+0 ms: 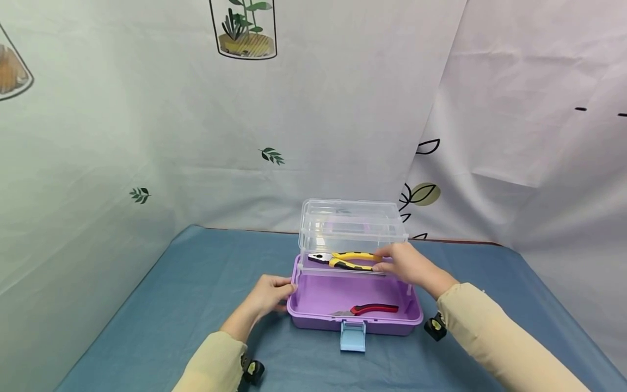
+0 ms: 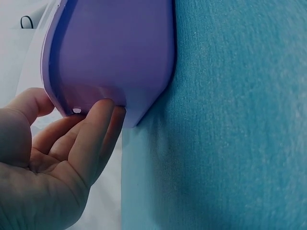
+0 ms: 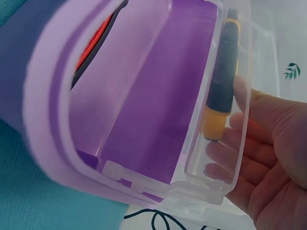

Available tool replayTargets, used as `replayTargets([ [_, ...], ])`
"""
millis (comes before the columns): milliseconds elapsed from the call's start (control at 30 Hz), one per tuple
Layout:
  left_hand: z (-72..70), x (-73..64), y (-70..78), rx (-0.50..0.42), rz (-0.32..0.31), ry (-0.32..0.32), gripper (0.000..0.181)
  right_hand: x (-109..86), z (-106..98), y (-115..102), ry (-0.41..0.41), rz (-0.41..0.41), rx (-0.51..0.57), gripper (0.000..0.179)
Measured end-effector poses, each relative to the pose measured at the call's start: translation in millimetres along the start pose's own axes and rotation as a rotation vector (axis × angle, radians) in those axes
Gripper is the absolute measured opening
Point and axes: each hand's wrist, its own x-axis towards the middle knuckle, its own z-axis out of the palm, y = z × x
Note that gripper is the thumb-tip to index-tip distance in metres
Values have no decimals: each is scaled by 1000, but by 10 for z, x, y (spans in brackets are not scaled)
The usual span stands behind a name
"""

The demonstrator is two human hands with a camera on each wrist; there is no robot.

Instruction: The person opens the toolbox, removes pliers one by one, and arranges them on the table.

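Note:
A purple toolbox [image 1: 318,324] stands on the blue-covered table with its clear lid tipped back. My left hand [image 1: 268,296] grips the box's left end, thumb at the rim and fingers against the outer wall in the left wrist view. At the raised clear tray [image 1: 313,270], my right hand [image 1: 407,264] holds the handle ends of yellow-and-black combination pliers [image 1: 355,255], whose head points left. Through the clear plastic in the right wrist view, the fingers show beside one handle [image 3: 224,67]. Red-and-black handled pliers [image 1: 374,308] lie in the box bottom near the front wall, their tips partly hidden.
A light blue latch [image 1: 352,337] hangs down from the box front. The clear lid [image 1: 350,212] rises at the back. Behind the table hangs a pale, plant-printed cloth [image 1: 343,109]. The blue tablecloth [image 1: 206,272] extends to both sides of the box.

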Motion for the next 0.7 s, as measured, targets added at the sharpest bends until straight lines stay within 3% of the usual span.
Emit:
replayTargets([
  [367,-13,-19,1,-13,20,-36,39,44,-4,11,-36,-23,-26,35],
  [700,-25,-10,18,-57,31,-44,40,140,-29,0,-110,-16,-32,51],
])
